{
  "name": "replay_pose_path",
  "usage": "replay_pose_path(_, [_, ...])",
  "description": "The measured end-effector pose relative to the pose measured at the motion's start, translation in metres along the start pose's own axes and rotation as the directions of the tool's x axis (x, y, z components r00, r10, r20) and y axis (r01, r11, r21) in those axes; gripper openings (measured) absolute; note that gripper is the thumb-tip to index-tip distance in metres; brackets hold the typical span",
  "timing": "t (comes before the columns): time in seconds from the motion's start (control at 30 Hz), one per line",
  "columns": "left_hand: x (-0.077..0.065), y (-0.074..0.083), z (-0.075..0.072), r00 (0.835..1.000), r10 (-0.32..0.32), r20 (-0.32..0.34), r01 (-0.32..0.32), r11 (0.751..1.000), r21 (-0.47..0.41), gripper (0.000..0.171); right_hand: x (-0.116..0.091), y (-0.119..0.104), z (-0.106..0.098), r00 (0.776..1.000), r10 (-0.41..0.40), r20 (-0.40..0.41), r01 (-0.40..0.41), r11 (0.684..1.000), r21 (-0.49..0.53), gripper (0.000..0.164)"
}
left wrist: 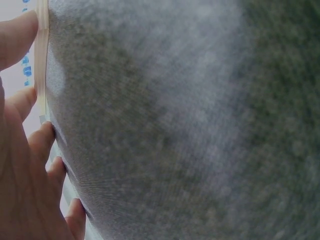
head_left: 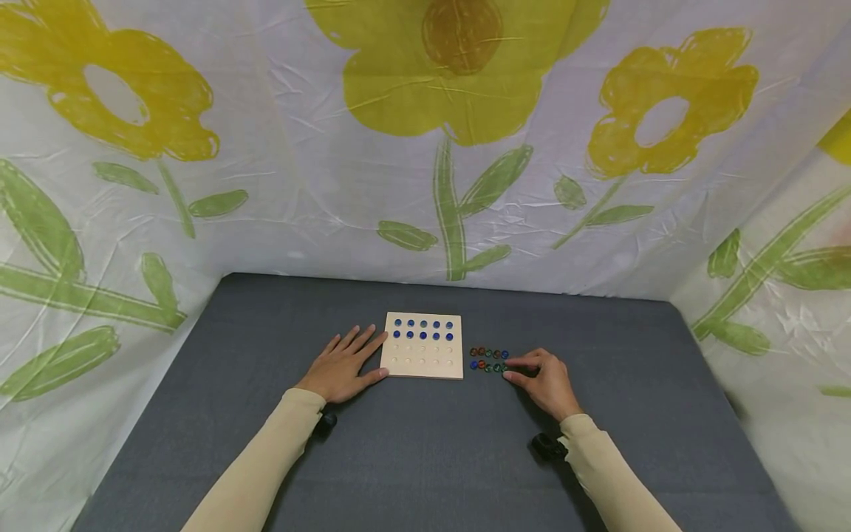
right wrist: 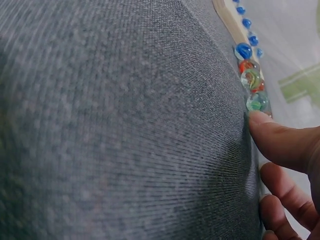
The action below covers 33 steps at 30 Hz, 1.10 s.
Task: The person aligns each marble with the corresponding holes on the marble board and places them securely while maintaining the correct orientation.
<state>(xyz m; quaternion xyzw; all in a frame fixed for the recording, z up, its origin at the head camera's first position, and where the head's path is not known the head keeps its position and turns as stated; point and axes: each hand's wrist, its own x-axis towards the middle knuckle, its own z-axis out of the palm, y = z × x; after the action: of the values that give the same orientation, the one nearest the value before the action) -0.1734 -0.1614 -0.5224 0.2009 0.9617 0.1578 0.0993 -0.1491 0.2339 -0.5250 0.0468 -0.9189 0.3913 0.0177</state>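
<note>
1. The board (head_left: 428, 355) lies at the middle of the dark table (head_left: 412, 451); blue marbles (head_left: 423, 335) fill its two far rows, the near hollows bare.
2. The left hand (head_left: 342, 369) is spread and grasps nothing, thumb and forefinger against the board's left edge; light pressure should steady it.
3. The right hand (head_left: 547, 380) brings thumb and forefinger around the near-right loose marble (head_left: 504, 367); I cannot tell whether they grip it.
4. Pinch squarely, sparing its neighbours a nudge.
</note>
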Motion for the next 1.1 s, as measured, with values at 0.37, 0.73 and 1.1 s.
replay_pose_path(0.37, [0.002,0.000,0.002,1.000,0.009,-0.003,-0.009,1.000,-0.005,0.078,-0.001,0.002,0.001,1.000,-0.004,-0.025,0.004,1.000,-0.006,0.018])
replay_pose_path(0.73, [0.001,0.001,0.002,1.000,-0.004,0.004,0.004,1.000,0.007,0.077,-0.005,-0.004,-0.004,0.997,-0.043,-0.066,0.043,0.999,0.007,0.017])
replay_pose_path(1.1, [0.001,0.000,0.002,1.000,-0.008,0.007,0.008,1.000,-0.003,0.078,-0.001,-0.031,0.002,0.994,-0.059,-0.095,0.065,0.996,0.068,0.019])
